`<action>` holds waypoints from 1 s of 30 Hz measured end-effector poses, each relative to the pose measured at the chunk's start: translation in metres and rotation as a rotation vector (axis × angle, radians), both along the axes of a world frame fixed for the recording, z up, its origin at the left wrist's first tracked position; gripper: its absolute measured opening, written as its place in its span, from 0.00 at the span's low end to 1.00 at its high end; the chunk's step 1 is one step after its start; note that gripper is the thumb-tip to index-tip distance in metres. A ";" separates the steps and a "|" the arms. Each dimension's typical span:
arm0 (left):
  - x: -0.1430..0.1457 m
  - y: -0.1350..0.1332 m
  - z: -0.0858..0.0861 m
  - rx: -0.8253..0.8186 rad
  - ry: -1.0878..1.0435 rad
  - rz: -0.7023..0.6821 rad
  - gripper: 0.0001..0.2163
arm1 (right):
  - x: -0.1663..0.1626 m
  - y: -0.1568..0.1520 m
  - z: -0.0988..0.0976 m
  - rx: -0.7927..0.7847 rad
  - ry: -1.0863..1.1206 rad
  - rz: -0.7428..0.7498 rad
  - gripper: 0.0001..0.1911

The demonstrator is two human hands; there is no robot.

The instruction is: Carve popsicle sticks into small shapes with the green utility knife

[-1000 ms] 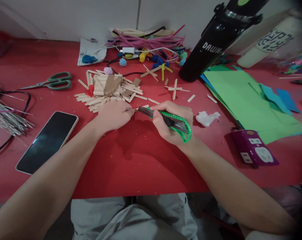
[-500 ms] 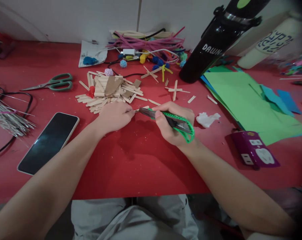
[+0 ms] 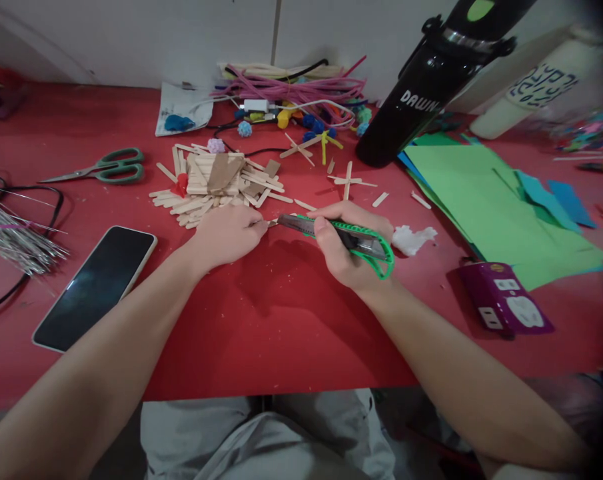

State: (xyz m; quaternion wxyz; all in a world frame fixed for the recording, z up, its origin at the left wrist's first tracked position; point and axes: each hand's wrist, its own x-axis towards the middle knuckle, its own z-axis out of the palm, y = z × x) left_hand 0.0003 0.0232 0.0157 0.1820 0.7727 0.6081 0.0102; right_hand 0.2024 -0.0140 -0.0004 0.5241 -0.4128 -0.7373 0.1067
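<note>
My right hand [image 3: 348, 253] is closed around a green utility knife [image 3: 354, 240], its blade tip pointing left at a small wooden stick piece [image 3: 272, 222]. My left hand [image 3: 226, 235] is curled, fingertips pinching that stick against the red table [image 3: 261, 320]. Just beyond my left hand lies a pile of wooden craft sticks [image 3: 216, 180] with a brown card piece on top.
A phone [image 3: 94, 287] lies at the left, scissors [image 3: 104, 168] behind it, silver tinsel [image 3: 11, 233] at the left edge. A black bottle [image 3: 426, 93], green and blue paper sheets [image 3: 501, 200], a purple box [image 3: 501, 300], crumpled white tissue [image 3: 415, 239] and pipe cleaners [image 3: 291, 90] lie around.
My right hand with the knife has shifted slightly to the right; the left hand stays on the stick.
</note>
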 end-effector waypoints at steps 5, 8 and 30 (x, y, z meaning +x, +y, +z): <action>0.000 -0.001 0.001 0.009 0.001 -0.004 0.18 | 0.001 0.000 -0.001 0.006 -0.012 0.005 0.09; 0.000 -0.001 0.001 0.007 -0.004 -0.003 0.18 | 0.001 0.000 -0.001 -0.007 -0.027 -0.003 0.10; 0.001 0.000 0.002 -0.002 0.028 -0.006 0.18 | -0.003 -0.001 0.001 0.088 -0.060 0.089 0.04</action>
